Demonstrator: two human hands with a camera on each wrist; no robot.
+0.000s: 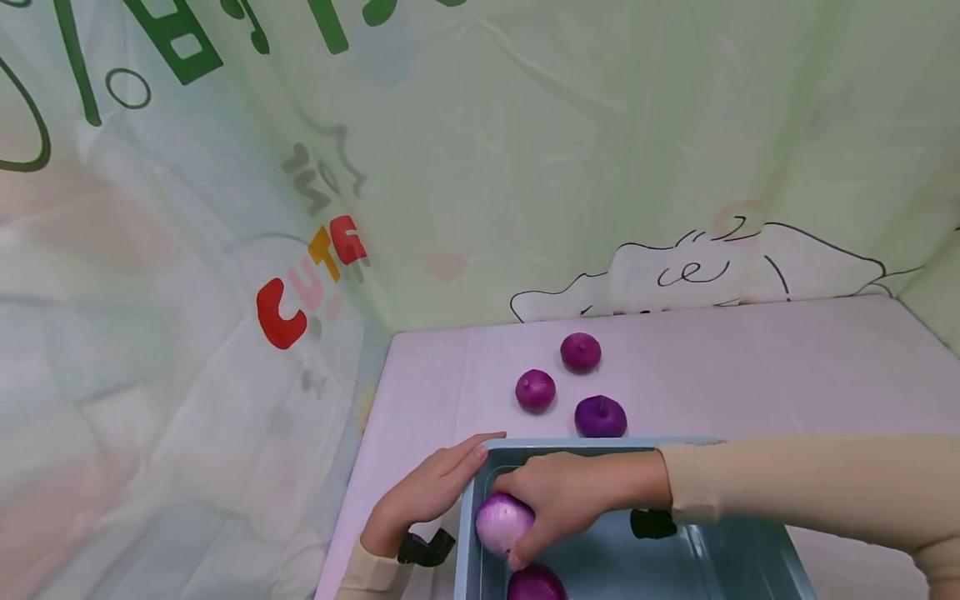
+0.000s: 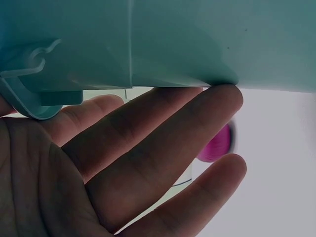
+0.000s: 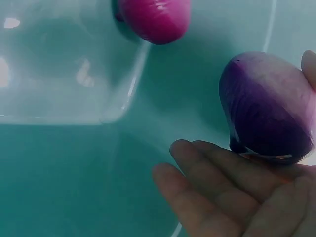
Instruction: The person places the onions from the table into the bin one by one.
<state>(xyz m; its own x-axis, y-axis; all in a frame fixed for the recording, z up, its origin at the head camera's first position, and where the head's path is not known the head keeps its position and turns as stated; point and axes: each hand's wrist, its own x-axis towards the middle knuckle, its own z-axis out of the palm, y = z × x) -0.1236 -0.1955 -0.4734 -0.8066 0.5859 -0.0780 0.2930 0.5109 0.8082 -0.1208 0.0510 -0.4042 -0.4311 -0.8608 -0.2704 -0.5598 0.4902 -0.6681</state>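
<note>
My right hand [image 1: 558, 496] reaches into a blue plastic bin [image 1: 600, 445] and holds a pale purple onion [image 1: 504, 523] near the bin's left wall. In the right wrist view, the thumb lies at one side of this onion [image 3: 269, 106] and the fingers at its lower side. Another, darker red onion [image 1: 536, 583] lies in the bin just below, cut off by the frame edge. My left hand [image 1: 427, 492] rests against the outside of the bin's far left corner. Its fingers [image 2: 168, 153] are extended and touch the bin wall [image 2: 197, 44] in the left wrist view.
Three red onions stand on the pale tablecloth beyond the bin: one far back [image 1: 581, 352], a left onion [image 1: 536, 391] and a darker onion [image 1: 601, 416] close to the far rim. Printed curtains [image 1: 525, 150] hang behind and to the left of the table.
</note>
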